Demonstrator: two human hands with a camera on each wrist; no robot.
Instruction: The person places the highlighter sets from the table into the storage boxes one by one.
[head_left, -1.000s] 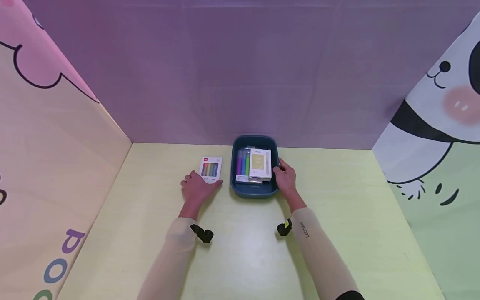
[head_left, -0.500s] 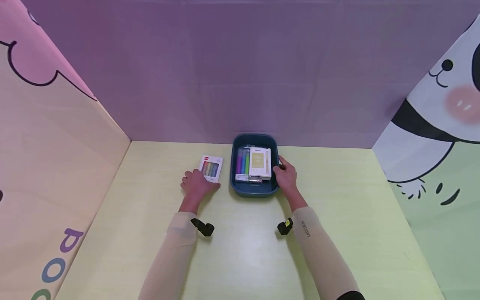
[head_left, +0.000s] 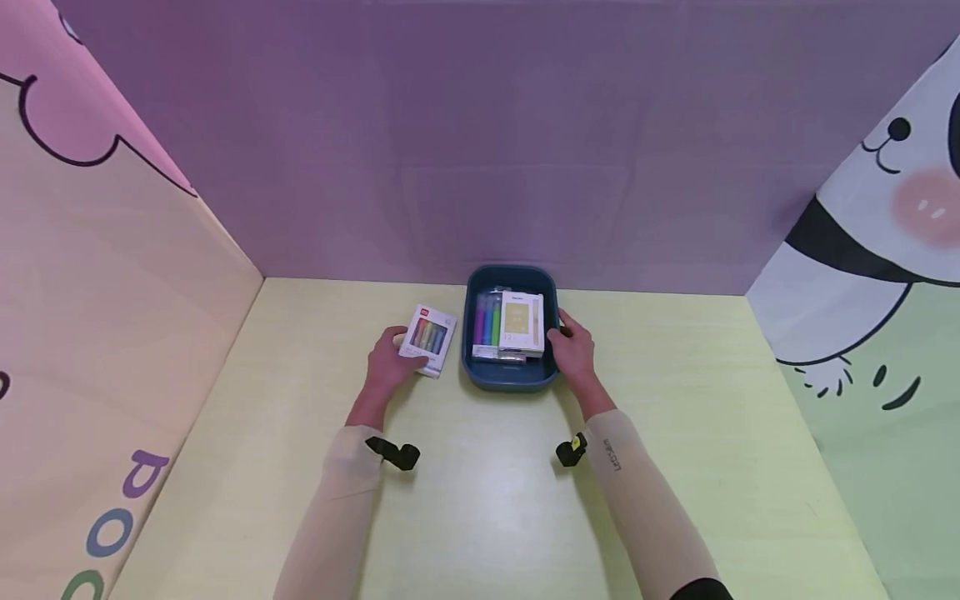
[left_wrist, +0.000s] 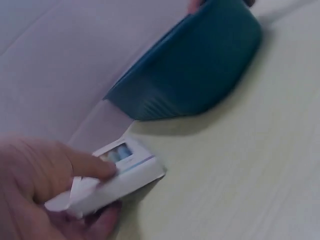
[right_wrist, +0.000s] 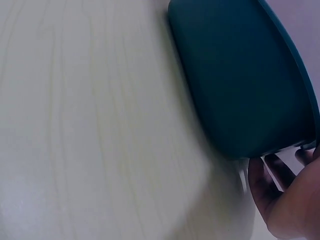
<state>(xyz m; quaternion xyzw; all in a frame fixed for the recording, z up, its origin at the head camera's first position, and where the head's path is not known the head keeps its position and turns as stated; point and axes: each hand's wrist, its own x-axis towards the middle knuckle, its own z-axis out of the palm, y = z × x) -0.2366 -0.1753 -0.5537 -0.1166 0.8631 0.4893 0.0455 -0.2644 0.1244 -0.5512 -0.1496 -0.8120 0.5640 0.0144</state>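
A white box of coloured sticks, likely crayons [head_left: 429, 335], with a window in its front, is tilted in my left hand [head_left: 386, 362]. In the left wrist view, the thumb lies on the box's [left_wrist: 125, 172] upper face and the other fingers go underneath. My right hand [head_left: 573, 350] holds the right side of a dark blue plastic basket [head_left: 510, 382], thumb at the rim. The right wrist view shows fingers [right_wrist: 260, 180] against the basket's outer wall. Inside the basket lie a clear pack of coloured markers [head_left: 486, 321] and a white and yellow box [head_left: 522, 323].
The pale wooden table [head_left: 480, 492] runs back to a purple wall panel [head_left: 510, 142]. Printed panels stand on the left and right sides. The basket sits close to the back edge. A small black camera [head_left: 401, 456] is strapped to each wrist.
The left hand has gone from lying over the box's near end to gripping it; the box has risen a little, tilted and shifted right. The right hand and basket stay put.
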